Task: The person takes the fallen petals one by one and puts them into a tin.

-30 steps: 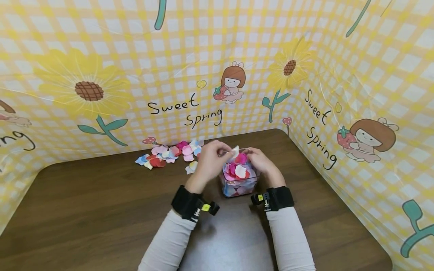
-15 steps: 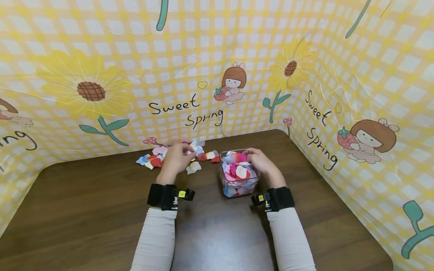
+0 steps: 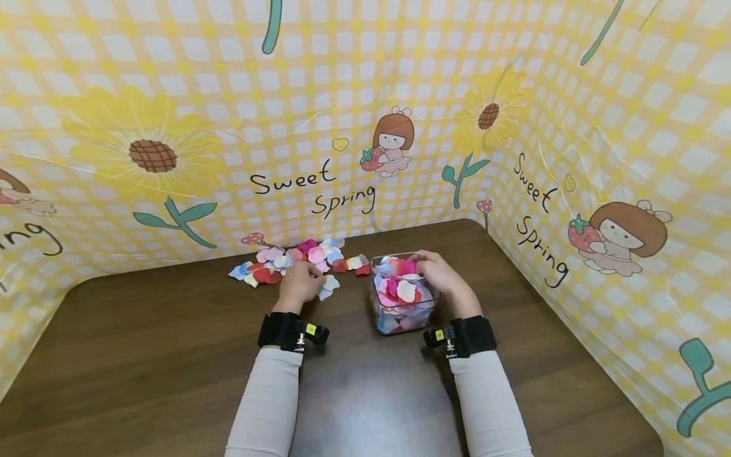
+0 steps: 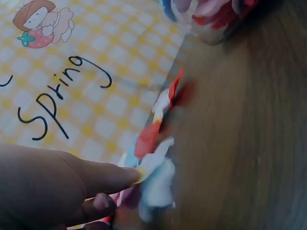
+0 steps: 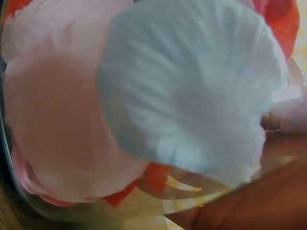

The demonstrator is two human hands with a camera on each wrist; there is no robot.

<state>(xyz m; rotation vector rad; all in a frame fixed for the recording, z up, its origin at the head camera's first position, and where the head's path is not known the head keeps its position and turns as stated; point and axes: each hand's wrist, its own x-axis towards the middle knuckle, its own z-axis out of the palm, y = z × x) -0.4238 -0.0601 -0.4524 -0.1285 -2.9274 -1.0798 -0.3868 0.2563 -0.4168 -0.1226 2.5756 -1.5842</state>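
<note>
My left hand (image 3: 299,285) reaches down at the near edge of a pile of fabric petals (image 3: 311,254). In the left wrist view, its fingertip lies on a white petal with a yellow base (image 4: 152,162), which looks pinched; the thumb's contact is hidden. A pale, blurred petal (image 4: 159,184) sits right beside that one. My right hand (image 3: 442,276) holds the far right side of a clear square box (image 3: 402,325) filled with pink, red, blue and white petals. Through the box wall, right-hand fingers (image 5: 244,208) show in the right wrist view, behind a pale blue petal (image 5: 192,91).
Both hands work over a dark brown wooden table (image 3: 171,355). A yellow checked cloth (image 3: 228,127) with printed sunflowers stands as a wall along the back and right edges. A few red and cream petals (image 3: 351,262) lie between the pile and the box.
My left hand has moved from above the box, where it held a white petal, left and down to the pile. A pale petal there has shifted slightly. My right hand stays at the box.
</note>
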